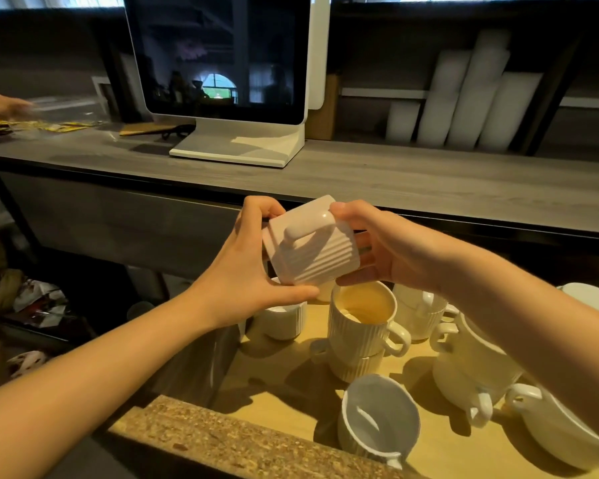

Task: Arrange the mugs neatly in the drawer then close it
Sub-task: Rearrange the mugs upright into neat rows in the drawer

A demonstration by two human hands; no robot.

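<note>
Ribbed mug (308,247) between both hands above open drawer (291,385)

One head-worn camera looks forward and down, close over the open drawer (291,402), the counter (395,181) beyond.

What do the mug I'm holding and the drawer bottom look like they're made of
The held mug: probably glazed ceramic, white with a ribbed wall and a soft sheen on its handle. The drawer bottom: pale wood or a wood-look laminate, smooth and matte; the grain is too faint to say which.
</note>
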